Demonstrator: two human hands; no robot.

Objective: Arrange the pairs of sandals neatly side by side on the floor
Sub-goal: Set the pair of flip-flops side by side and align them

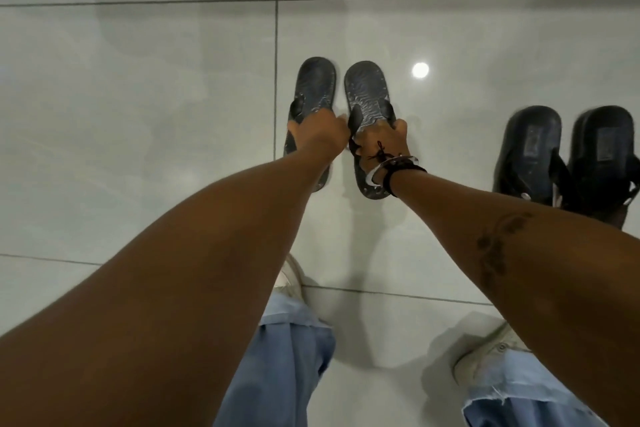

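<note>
Two dark flat sandals lie side by side on the pale tiled floor, toes pointing away from me. My left hand (317,130) grips the left sandal (316,87) at its strap. My right hand (381,139), with bracelets at the wrist, grips the right sandal (365,90) at its strap. A narrow gap separates the two sandals. A second pair of black sandals (568,156) stands side by side to the right, partly hidden behind my right forearm.
Glossy grey floor tiles (138,114) with dark grout lines spread all around. My own feet in light shoes (485,354) and blue jeans (294,357) stand at the bottom of the view. A lamp reflection (420,70) shines on the floor.
</note>
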